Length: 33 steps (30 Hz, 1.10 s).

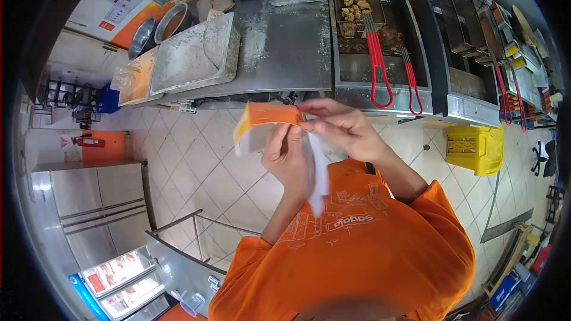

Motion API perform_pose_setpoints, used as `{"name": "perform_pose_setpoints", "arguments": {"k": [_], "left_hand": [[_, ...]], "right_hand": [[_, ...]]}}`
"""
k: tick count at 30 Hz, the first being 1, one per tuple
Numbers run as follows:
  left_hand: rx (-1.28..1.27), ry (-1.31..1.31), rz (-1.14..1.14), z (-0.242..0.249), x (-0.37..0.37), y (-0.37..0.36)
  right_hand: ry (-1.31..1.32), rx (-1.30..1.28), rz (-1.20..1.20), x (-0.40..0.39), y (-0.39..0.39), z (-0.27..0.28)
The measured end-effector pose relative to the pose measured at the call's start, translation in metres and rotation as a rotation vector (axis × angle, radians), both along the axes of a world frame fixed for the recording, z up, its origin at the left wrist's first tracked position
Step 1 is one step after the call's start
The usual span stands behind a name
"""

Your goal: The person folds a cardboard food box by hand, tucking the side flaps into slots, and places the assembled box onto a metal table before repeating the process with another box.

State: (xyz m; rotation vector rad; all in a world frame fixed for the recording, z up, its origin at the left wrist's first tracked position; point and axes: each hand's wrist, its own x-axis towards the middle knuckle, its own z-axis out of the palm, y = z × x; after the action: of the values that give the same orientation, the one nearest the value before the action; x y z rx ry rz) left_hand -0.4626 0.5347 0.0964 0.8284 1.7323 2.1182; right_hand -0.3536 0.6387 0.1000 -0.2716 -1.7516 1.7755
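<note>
An orange, yellow and white folded carton (270, 114) is held in front of the body, over the tiled floor. My left hand (287, 153) has its fingers closed on the carton's lower edge. My right hand (342, 129) pinches the carton's right end, close to the left fingertips. A blurred white sheet-like piece (317, 178) hangs below the hands, beside the left wrist; how it joins the carton cannot be made out.
Ahead stands a steel counter (282, 62) with a floury tray (193, 56) and metal bowls (143, 37). Right of it, a fryer (416, 41) holds a basket of fried pieces (355, 9) with red handles jutting out. A yellow bin (476, 148) stands at the right.
</note>
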Motion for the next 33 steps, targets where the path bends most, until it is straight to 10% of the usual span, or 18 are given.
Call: {"name": "perform_pose_setpoints", "arguments": {"k": [2,10,14,19,25,33], "left_hand": [[0.038,0.031,0.035,0.000,-0.003,0.002],[-0.077,0.318,-0.309,0.005,-0.037,0.013],[-0.309,1.002,-0.440,0.023,-0.025,-0.014],[-0.262,1.095,-0.237,-0.022,-0.015,-0.021],[-0.209,0.865,-0.127,-0.045,-0.005,-0.021],[-0.422,-0.259,-0.234,-0.036,-0.011,-0.015]], "right_hand": [[-0.070,0.305,0.037,0.005,-0.003,0.011],[-0.201,-0.393,-0.100,0.003,-0.013,-0.011],[-0.039,-0.643,-0.287,0.003,-0.005,-0.028],[-0.135,-0.712,-0.285,0.004,-0.004,-0.037],[-0.133,-0.663,-0.257,0.009,-0.005,-0.051],[-0.267,-0.517,-0.359,0.008,-0.003,-0.047]]}}
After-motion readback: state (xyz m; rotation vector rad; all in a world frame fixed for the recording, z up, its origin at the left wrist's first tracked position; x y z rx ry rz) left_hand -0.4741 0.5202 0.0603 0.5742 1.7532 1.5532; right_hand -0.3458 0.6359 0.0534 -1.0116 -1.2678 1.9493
